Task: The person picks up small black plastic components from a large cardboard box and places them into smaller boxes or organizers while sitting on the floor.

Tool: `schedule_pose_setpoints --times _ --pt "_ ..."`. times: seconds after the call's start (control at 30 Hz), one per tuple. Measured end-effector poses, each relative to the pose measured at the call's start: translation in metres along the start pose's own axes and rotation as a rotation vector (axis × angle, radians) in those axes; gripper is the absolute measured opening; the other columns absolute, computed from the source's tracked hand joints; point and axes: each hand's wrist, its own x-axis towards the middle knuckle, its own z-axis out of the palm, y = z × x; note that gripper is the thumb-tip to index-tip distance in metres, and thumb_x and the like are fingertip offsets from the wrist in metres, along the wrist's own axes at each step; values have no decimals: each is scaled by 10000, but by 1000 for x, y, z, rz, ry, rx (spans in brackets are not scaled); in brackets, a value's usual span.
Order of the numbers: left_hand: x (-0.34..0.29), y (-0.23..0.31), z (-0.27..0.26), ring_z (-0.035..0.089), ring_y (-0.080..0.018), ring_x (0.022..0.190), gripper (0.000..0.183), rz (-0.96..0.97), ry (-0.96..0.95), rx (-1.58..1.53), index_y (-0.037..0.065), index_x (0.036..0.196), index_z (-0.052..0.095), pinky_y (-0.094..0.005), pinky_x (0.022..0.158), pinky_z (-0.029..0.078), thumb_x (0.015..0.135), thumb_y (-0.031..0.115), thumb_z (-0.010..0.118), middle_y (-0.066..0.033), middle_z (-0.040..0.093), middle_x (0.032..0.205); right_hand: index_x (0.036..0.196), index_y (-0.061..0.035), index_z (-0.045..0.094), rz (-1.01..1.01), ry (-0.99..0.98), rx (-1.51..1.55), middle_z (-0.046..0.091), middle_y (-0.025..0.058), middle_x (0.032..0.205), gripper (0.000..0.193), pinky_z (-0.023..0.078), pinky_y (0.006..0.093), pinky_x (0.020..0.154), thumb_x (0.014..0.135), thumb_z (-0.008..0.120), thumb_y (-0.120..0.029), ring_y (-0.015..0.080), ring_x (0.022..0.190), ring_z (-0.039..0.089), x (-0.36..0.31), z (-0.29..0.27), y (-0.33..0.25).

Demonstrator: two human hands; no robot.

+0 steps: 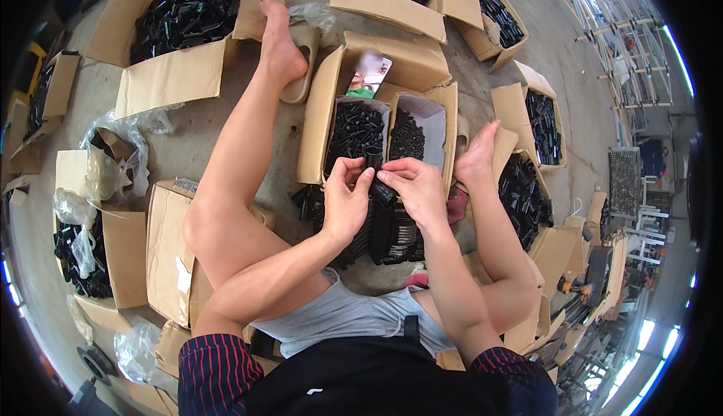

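Between my legs, my left hand [347,198] pinches a glossy black tubular fitting [384,193] from its left side. My right hand [416,190] closes on the same fitting from the right, its thumb and forefinger near the middle of the piece. Its upper open end [373,157] shows above my fingertips; whether a small part sits between them is hidden. Just beyond my hands, an open cardboard box holds a tray of black pieces [355,126] and a tray of smaller dark parts [407,136]. Below the hands lie stacked black fittings [397,241].
A phone [369,76] with a lit screen leans inside the box's far end. Open cartons of black fittings [188,17] surround me, including one at right [523,198] beside my foot. Plastic bags [124,156] lie at left. Metal racks [621,47] stand far right.
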Motion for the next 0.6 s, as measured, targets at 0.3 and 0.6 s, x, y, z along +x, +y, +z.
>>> schedule_pose_setpoints --times 0.3,0.6 --pt "-5 -1 -1 652 -105 916 209 9 -15 -1 -39 1157 567 -258 789 519 982 39 649 -103 712 1007 995 40 736 -57 -20 -3 755 86 869 194 533 240 703 839 801 -55 99 792 694 -8 -2 3" --pt "-4 -9 0 660 -113 932 209 23 -22 -8 -41 1155 564 -264 787 522 979 38 645 -111 716 1015 992 34 743 -42 0 -151 726 103 895 194 544 281 740 845 795 -81 130 800 692 -10 -5 1"
